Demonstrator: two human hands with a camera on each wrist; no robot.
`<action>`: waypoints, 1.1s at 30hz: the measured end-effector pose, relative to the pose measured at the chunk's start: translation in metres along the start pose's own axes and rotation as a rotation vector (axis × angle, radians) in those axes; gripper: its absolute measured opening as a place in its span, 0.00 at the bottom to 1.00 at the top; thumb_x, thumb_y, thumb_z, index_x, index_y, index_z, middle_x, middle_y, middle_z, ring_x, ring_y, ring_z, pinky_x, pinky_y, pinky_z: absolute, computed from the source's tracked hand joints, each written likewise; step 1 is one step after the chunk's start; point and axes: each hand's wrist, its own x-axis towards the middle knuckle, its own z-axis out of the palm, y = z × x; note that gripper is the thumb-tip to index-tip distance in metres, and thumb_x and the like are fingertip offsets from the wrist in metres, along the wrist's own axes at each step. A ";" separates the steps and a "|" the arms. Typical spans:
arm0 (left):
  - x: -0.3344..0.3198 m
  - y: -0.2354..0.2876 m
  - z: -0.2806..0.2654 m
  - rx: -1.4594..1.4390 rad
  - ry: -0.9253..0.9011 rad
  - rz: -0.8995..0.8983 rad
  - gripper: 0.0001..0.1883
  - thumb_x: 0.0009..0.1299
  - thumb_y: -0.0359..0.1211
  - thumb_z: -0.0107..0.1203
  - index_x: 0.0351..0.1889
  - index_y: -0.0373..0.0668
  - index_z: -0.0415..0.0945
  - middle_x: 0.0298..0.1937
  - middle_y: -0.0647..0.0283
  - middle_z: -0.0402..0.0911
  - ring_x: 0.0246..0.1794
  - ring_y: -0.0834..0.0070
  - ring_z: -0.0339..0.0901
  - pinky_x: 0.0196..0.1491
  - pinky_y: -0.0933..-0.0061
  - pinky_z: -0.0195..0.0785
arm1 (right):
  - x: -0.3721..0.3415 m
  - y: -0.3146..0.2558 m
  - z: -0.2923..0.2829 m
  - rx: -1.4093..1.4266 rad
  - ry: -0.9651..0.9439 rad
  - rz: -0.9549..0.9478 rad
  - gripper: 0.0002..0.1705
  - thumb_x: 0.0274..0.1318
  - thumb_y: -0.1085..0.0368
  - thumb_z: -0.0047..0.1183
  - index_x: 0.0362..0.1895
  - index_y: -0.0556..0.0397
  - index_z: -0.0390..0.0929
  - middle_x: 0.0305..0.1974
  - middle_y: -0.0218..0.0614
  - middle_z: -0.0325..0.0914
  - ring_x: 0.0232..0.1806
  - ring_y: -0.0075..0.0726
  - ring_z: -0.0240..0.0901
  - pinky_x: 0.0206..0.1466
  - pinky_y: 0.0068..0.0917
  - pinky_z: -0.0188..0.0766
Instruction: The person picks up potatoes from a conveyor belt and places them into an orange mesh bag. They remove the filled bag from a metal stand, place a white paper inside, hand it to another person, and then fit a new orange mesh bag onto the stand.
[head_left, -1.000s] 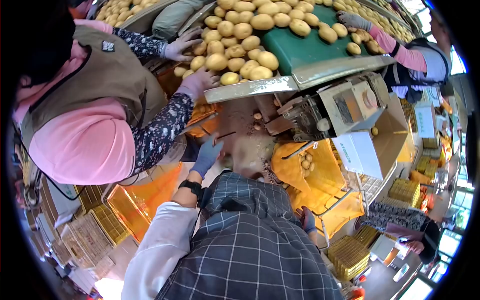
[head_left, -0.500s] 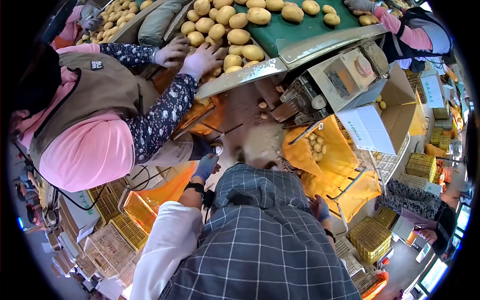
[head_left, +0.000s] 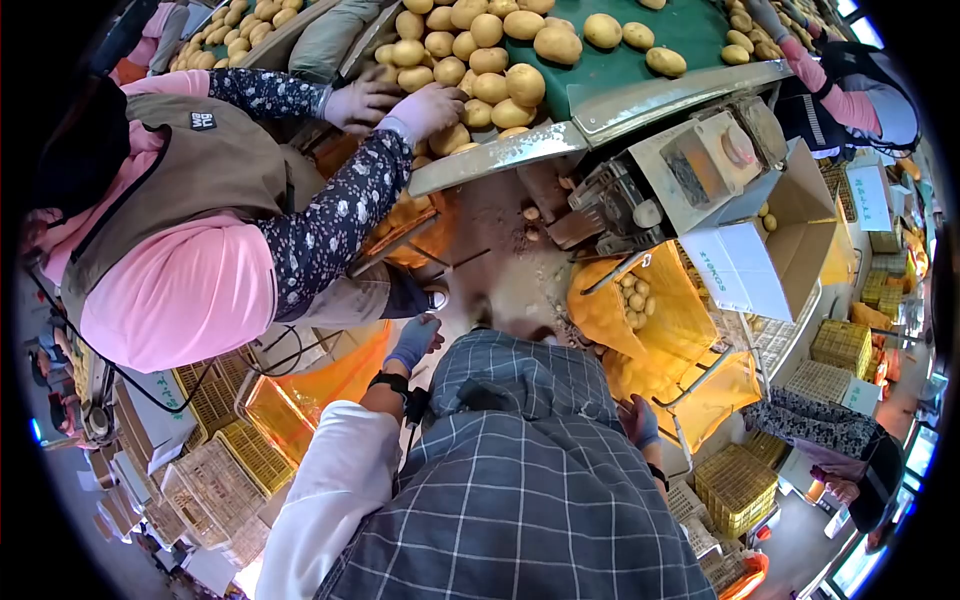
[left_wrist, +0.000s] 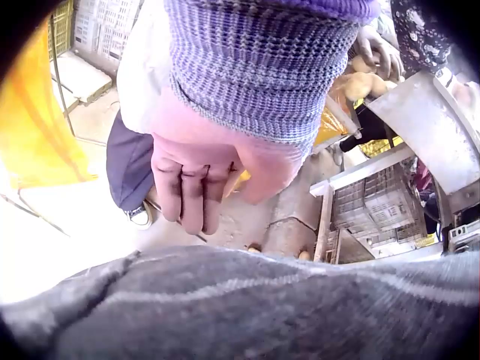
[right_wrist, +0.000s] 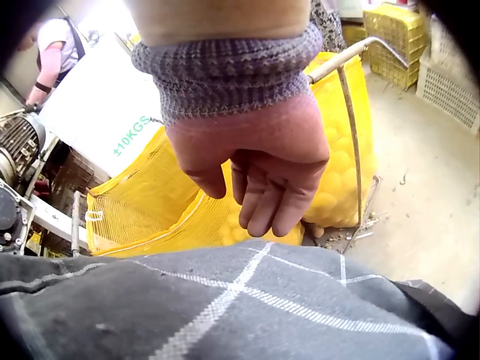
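Observation:
My gloved left hand [head_left: 413, 343] hangs by the hip with loosely bent fingers and holds nothing. The left wrist view shows the same hand [left_wrist: 202, 176] from the back, above the checked apron [left_wrist: 247, 300]. On the other side my gloved right hand [head_left: 638, 420] hangs beside the apron, nearest to an orange mesh bag [head_left: 690, 335] on a metal frame. In the right wrist view this hand [right_wrist: 259, 165] has its fingers loosely curled, with nothing in them. Potatoes [right_wrist: 337, 176] show through the bag's mesh behind it.
A worker in a pink hood [head_left: 180, 290] stands at left, hands on potatoes [head_left: 490, 88] on a green conveyor [head_left: 620, 80]. An open carton [head_left: 750, 255] stands right of a motor unit [head_left: 690, 165]. Yellow crates [head_left: 735, 490] and another mesh bag [head_left: 320, 395] flank me.
My left hand has drawn down and back toward my hip. The head view has shifted. The neighbouring worker's hands have moved over the potatoes, some of which have shifted on the belt.

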 end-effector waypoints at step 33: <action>0.000 -0.013 -0.005 0.056 0.029 -0.036 0.12 0.62 0.42 0.44 0.37 0.47 0.67 0.34 0.49 0.78 0.27 0.61 0.78 0.29 0.64 0.70 | 0.001 -0.003 0.015 -0.140 -0.074 -0.140 0.17 0.55 0.55 0.44 0.48 0.43 0.65 0.40 0.37 0.75 0.27 0.29 0.72 0.29 0.26 0.70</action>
